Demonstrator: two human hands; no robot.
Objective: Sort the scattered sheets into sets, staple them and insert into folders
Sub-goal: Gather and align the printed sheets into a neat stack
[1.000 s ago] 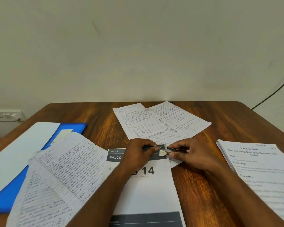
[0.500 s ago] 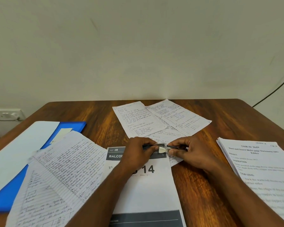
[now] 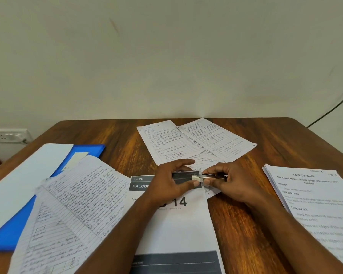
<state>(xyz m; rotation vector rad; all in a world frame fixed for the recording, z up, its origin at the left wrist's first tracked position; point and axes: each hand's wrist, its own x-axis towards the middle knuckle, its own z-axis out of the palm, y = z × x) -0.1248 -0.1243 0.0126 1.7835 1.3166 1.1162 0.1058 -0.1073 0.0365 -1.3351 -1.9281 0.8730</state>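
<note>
Printed white sheet set with dark header band and large "14" (image 3: 178, 220): laid on the brown wooden worktop (image 3: 236, 224) at the middle of the near edge, long axis running from near edge toward far edge, lower end cut off by the frame.

Slim silver-and-black stapler with a white tip (image 3: 203, 177): held at the top right corner of that set, long axis lying crosswise, roughly parallel to the far edge. Whether its mouth already straddles the corner cannot be told.

Left hand (image 3: 171, 182): fingers curled over the header band, thumb and fingertips pinching the stapler's left end; the set is pinned beneath it.

Right hand (image 3: 229, 180): fingers curled round the stapler's right end, just beside the left hand; both lie equally near the corner. The squeeze is judged to fall to this pair together.

Handwritten lined sheets, three overlapping (image 3: 192, 143): toward the middle of the far edge, the nearest partly hidden by both hands.

Handwritten lined sheets, creased (image 3: 71, 206): toward the near left corner, overlapping the blue plastic folder (image 3: 14, 228), on which a pale sheet (image 3: 26, 175) rests.

Printed stack headed "TASK ID" (image 3: 315, 198): at the right edge, cut off; lower text blurred.
</note>
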